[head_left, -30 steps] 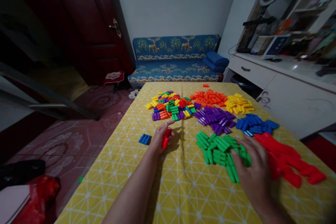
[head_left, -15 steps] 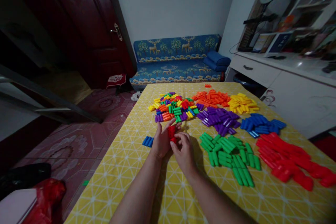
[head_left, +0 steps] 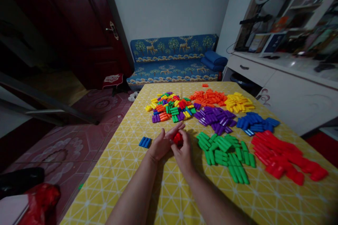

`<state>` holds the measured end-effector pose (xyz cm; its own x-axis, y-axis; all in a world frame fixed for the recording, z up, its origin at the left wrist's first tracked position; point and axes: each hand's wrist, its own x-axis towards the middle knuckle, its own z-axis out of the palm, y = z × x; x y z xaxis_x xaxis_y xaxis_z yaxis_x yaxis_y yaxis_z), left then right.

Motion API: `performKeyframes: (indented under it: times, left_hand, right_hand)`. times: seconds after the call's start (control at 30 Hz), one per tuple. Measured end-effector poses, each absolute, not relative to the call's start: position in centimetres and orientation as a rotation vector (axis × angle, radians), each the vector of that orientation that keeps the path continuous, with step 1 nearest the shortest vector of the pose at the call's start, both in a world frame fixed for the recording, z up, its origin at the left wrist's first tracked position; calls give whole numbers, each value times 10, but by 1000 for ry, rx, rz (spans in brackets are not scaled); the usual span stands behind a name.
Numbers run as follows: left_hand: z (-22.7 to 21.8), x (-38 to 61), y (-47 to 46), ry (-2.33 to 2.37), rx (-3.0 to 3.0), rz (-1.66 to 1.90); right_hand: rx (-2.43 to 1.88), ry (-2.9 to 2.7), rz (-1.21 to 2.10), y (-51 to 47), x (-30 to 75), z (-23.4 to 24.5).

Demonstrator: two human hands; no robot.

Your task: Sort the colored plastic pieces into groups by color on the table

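In front of me, above the yellow patterned table, both hands meet around red plastic blocks [head_left: 178,139]. My left hand [head_left: 161,145] cradles them against its palm, its fingers stretched forward and the thumb raised. My right hand [head_left: 184,150] has its fingers bent round the same blocks from the right, hiding part of them. A blue ridged block [head_left: 145,142] lies on the table left of my left hand. Beyond my hands is a mixed-colour heap [head_left: 171,108]. A pile of green blocks [head_left: 224,149] lies right of my right hand.
Sorted piles lie across the table [head_left: 126,179]: purple blocks [head_left: 215,117], orange blocks [head_left: 208,97], yellow blocks [head_left: 239,102], blue blocks [head_left: 256,123] and red blocks [head_left: 283,153]. A patterned sofa [head_left: 171,66] stands behind, and a white cabinet [head_left: 293,98] is to the right.
The red blocks, which lay visible across my left fingers, are now more enclosed between both hands. My right fingers have moved further around them. The whole view has shifted slightly.
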<state>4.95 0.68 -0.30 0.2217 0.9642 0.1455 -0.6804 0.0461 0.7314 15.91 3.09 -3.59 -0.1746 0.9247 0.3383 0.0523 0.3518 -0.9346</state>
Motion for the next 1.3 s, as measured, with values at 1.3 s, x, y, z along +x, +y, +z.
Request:
performKeyframes:
  times: [1.3]
  left_hand:
    - [-6, 48, 12, 535, 747, 1316]
  right_hand:
    - [-1590, -2371, -307, 170, 459, -6]
